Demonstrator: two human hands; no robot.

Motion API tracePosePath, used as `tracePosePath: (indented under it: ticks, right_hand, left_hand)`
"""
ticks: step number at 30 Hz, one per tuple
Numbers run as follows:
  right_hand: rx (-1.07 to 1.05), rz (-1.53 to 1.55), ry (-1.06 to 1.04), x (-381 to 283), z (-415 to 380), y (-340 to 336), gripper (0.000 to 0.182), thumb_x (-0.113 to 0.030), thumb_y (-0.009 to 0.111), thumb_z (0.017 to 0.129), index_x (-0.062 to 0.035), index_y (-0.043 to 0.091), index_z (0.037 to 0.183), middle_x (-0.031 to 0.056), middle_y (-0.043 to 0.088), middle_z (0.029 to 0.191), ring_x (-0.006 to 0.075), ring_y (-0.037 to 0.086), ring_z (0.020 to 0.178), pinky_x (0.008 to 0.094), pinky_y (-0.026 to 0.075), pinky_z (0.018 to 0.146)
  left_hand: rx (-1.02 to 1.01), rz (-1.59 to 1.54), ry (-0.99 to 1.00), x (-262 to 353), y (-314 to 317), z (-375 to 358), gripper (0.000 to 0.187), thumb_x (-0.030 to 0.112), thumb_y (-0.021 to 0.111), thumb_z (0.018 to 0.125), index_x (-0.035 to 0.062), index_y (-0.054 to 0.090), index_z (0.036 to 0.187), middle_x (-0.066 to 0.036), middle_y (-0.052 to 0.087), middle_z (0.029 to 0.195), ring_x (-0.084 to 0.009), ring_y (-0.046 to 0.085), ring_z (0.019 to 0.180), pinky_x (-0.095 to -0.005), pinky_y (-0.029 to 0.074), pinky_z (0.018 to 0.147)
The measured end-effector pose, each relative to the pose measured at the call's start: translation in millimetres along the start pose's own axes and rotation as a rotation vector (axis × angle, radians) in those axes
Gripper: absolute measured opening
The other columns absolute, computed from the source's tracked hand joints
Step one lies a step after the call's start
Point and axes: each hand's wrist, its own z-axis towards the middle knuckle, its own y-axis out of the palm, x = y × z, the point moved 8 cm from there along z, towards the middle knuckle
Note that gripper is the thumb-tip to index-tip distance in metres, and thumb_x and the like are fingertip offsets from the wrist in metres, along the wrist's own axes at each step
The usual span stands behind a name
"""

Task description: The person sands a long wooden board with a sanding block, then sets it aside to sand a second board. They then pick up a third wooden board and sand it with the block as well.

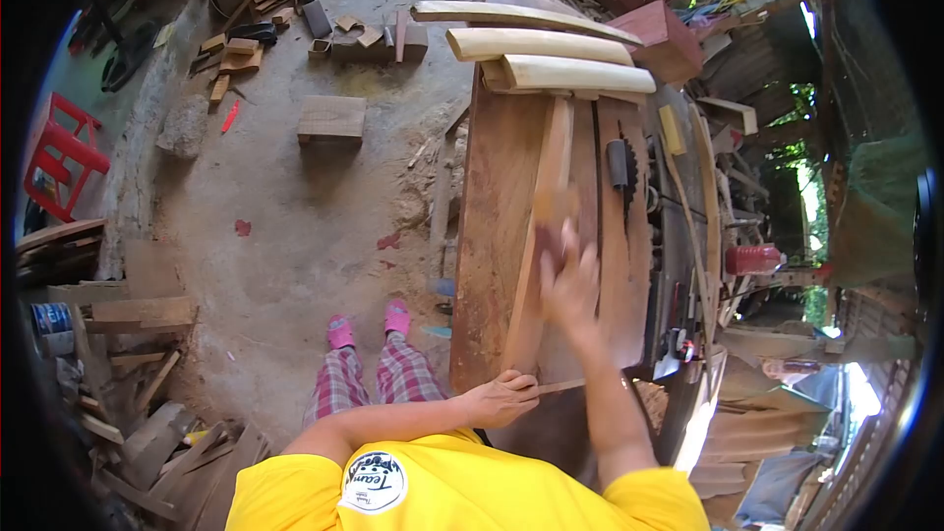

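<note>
My left hand is at the near end of the wooden saw table, its fingers closed round the end of a thin wooden strip. A long, narrow wooden board lies lengthwise on the tabletop, its near end beside those fingers. Over the board, my right hand is smeared by motion. It grips a dark reddish-brown block whose kind I cannot make out. A blurred yellowish patch shows just beyond it. The circular saw blade stands up through the table to the right.
Several pale curved wood pieces lie across the table's far end, near a reddish box. A wooden block sits on the floor at left. Scrap wood is heaped at lower left, below a red stool. A red bottle is at right.
</note>
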Motion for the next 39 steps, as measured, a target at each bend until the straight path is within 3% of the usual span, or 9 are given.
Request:
tracePosePath:
  ticks: [4, 9, 13, 17, 22, 27, 31, 37, 39]
  right_hand:
    - [-0.093, -0.051, -0.055, -26, -79, -24, 0.078, -0.027, 0.075, 0.085, -0.0201, 0.034, 0.151, 0.0282, 0.049, 0.111, 0.0477, 0.055, 0.099, 0.0536, 0.048, 0.083]
    - [0.135, -0.054, -0.006, 18, 83, 16, 0.072, -0.038, 0.069, 0.089, -0.0251, 0.032, 0.150, 0.0290, 0.052, 0.112, 0.0491, 0.057, 0.099, 0.0567, 0.048, 0.083]
    - [-0.035, 0.109, 0.172, 71, 207, 40, 0.068, -0.046, 0.067, 0.089, -0.0274, 0.033, 0.144, 0.0301, 0.055, 0.114, 0.0508, 0.060, 0.105, 0.0564, 0.050, 0.088]
    - [0.150, -0.040, -0.035, 42, 95, 20, 0.070, -0.042, 0.066, 0.090, -0.0249, 0.034, 0.151, 0.0297, 0.054, 0.109, 0.0496, 0.058, 0.092, 0.0573, 0.049, 0.083]
    - [-0.093, -0.006, -0.091, -22, -93, -29, 0.072, -0.029, 0.070, 0.089, -0.0202, 0.035, 0.151, 0.0324, 0.048, 0.109, 0.0490, 0.052, 0.097, 0.0541, 0.045, 0.082]
    - [0.080, -0.046, -0.125, 3, 62, 7, 0.071, -0.036, 0.064, 0.093, -0.0244, 0.028, 0.153, 0.0359, 0.049, 0.120, 0.0529, 0.051, 0.110, 0.0586, 0.045, 0.091]
    - [-0.049, -0.046, 0.149, 33, 209, 31, 0.063, -0.043, 0.063, 0.092, -0.0238, 0.035, 0.144, 0.0314, 0.052, 0.120, 0.0488, 0.057, 0.106, 0.0555, 0.049, 0.091]
    - [0.203, -0.034, -0.103, -6, 29, -1, 0.067, -0.036, 0.067, 0.091, -0.0247, 0.035, 0.149, 0.0299, 0.052, 0.112, 0.0478, 0.056, 0.099, 0.0570, 0.048, 0.082]
    - [0.028, 0.034, -0.087, -17, -58, -15, 0.070, -0.029, 0.070, 0.089, -0.0223, 0.036, 0.150, 0.0286, 0.049, 0.108, 0.0486, 0.054, 0.095, 0.0534, 0.047, 0.073]
  left_hand:
    - [0.183, 0.044, 0.060, 1, -6, -2, 0.035, 0.019, 0.058, 0.081, 0.0102, 0.063, 0.114, -0.002, 0.056, 0.112, -0.0205, 0.045, 0.120, -0.0354, 0.036, 0.099]
    - [0.098, 0.025, -0.018, -3, -8, 2, 0.026, 0.020, 0.059, 0.081, 0.0079, 0.064, 0.103, -0.005, 0.056, 0.112, -0.0234, 0.044, 0.118, -0.0371, 0.036, 0.100]
    - [0.049, 0.092, -0.051, -3, -1, 3, 0.030, 0.019, 0.058, 0.080, 0.0111, 0.063, 0.109, -0.004, 0.055, 0.112, -0.0210, 0.044, 0.118, -0.0355, 0.036, 0.098]
    - [0.052, 0.094, -0.030, -1, -10, 5, 0.028, 0.019, 0.059, 0.079, 0.0118, 0.063, 0.106, -0.004, 0.055, 0.113, -0.0211, 0.045, 0.118, -0.0346, 0.036, 0.097]
    - [0.182, 0.050, -0.011, -3, -7, 1, 0.027, 0.020, 0.059, 0.078, 0.0110, 0.062, 0.103, -0.003, 0.055, 0.112, -0.0214, 0.043, 0.121, -0.0351, 0.036, 0.099]
    - [0.030, 0.076, -0.016, -4, -5, 1, 0.029, 0.021, 0.058, 0.078, 0.0111, 0.063, 0.105, -0.001, 0.056, 0.113, -0.0217, 0.043, 0.121, -0.0350, 0.036, 0.099]
    - [0.024, 0.114, -0.026, -1, 0, 3, 0.029, 0.020, 0.058, 0.080, 0.0101, 0.063, 0.108, -0.003, 0.054, 0.113, -0.0218, 0.043, 0.122, -0.0373, 0.033, 0.102]
    - [0.030, 0.004, -0.030, -3, -1, 1, 0.031, 0.016, 0.058, 0.081, 0.0104, 0.062, 0.111, -0.004, 0.055, 0.118, -0.0228, 0.044, 0.121, -0.0364, 0.033, 0.103]
    - [0.030, -0.034, -0.018, -3, 3, -2, 0.031, 0.015, 0.057, 0.081, 0.0106, 0.062, 0.111, -0.004, 0.055, 0.118, -0.0224, 0.044, 0.120, -0.0366, 0.034, 0.102]
